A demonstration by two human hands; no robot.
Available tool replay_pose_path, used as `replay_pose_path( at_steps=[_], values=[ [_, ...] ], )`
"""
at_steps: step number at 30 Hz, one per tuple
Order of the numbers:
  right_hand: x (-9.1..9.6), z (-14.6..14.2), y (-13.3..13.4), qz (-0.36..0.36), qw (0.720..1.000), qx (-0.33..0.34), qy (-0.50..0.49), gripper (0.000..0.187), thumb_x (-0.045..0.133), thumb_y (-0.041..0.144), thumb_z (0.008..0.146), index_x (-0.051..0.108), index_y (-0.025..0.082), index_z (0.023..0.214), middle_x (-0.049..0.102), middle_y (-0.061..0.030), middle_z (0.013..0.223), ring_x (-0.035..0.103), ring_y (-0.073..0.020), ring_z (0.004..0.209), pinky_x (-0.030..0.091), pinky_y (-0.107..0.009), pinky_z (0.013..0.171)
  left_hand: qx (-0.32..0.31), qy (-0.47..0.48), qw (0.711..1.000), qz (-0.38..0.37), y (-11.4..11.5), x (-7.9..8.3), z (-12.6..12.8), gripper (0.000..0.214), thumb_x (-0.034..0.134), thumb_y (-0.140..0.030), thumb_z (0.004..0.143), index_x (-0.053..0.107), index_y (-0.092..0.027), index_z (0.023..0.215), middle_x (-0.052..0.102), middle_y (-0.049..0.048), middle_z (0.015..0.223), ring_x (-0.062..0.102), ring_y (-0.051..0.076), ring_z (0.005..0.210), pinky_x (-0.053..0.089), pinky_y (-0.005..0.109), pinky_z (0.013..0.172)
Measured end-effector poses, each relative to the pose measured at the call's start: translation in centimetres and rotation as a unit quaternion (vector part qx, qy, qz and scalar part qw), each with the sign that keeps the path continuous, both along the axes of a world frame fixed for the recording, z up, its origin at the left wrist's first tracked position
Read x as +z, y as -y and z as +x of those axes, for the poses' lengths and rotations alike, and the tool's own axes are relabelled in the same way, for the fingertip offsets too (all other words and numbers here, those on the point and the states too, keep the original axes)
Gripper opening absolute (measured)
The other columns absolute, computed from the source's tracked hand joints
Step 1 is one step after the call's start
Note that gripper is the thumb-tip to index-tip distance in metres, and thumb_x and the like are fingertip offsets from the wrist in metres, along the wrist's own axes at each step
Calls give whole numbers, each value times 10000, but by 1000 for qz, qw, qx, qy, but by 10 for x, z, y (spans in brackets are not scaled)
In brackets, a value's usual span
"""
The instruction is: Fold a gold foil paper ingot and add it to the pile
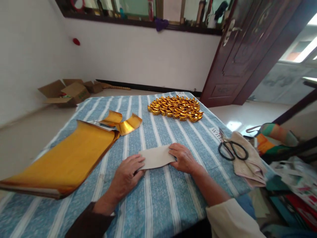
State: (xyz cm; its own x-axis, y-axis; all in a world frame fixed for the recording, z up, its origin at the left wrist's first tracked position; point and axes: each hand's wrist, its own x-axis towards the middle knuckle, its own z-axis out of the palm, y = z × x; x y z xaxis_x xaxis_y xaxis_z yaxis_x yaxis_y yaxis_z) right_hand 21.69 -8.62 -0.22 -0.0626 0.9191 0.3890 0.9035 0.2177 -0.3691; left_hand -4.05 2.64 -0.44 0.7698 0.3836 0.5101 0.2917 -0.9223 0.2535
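A pale, off-white paper strip (156,157) lies between my hands, low over the striped cloth. My left hand (130,169) grips its left end, with the thumb under the near edge and the fingers on top. The right end is held by my right hand (182,157), fingers over the upper edge and thumb below. To the left rests a large stack of gold paper sheets (61,153). Two curled gold paper pieces (128,124) sit at its far end. Farther back is a cluster of folded gold paper ingots (175,108).
Black-handled scissors (232,150) lie partly on a beige cloth (247,162) at the right edge of the table, which has a blue-and-white striped cover (158,195). Cardboard boxes (76,92) stand on the floor at the far left. A brown door (237,56) is open at the back right.
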Motion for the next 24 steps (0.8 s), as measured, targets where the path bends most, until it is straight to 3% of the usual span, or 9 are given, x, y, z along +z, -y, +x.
replay_pose_path(
  at_steps=[5, 13, 24],
  values=[
    [-4, 1, -4, 13, 1000, -2, -12, 108, 726, 271, 801, 702, 176, 847, 684, -101, 1047, 597, -243, 1026, 463, -364, 920, -4, 20, 1000, 19, -4, -5, 3, 269, 508, -342, 938, 726, -193, 891, 758, 82, 974, 704, 260, 934, 561, 427, 832],
    [-10, 5, -9, 42, 998, -10, -41, 249, 639, 415, 887, 739, 198, 816, 713, -79, 947, 629, -208, 981, 471, -333, 892, 8, 35, 999, -3, -3, 0, 9, 336, 490, -411, 947, 738, -190, 892, 758, 84, 923, 709, 251, 888, 568, 411, 832],
    [-7, 4, -8, 51, 997, -7, -65, 268, 583, 388, 925, 728, 200, 801, 714, -65, 916, 623, -199, 951, 462, -323, 872, 14, 25, 999, -41, 0, 5, 8, 341, 474, -401, 944, 737, -208, 844, 759, 68, 935, 704, 240, 913, 554, 398, 862]
  ],
)
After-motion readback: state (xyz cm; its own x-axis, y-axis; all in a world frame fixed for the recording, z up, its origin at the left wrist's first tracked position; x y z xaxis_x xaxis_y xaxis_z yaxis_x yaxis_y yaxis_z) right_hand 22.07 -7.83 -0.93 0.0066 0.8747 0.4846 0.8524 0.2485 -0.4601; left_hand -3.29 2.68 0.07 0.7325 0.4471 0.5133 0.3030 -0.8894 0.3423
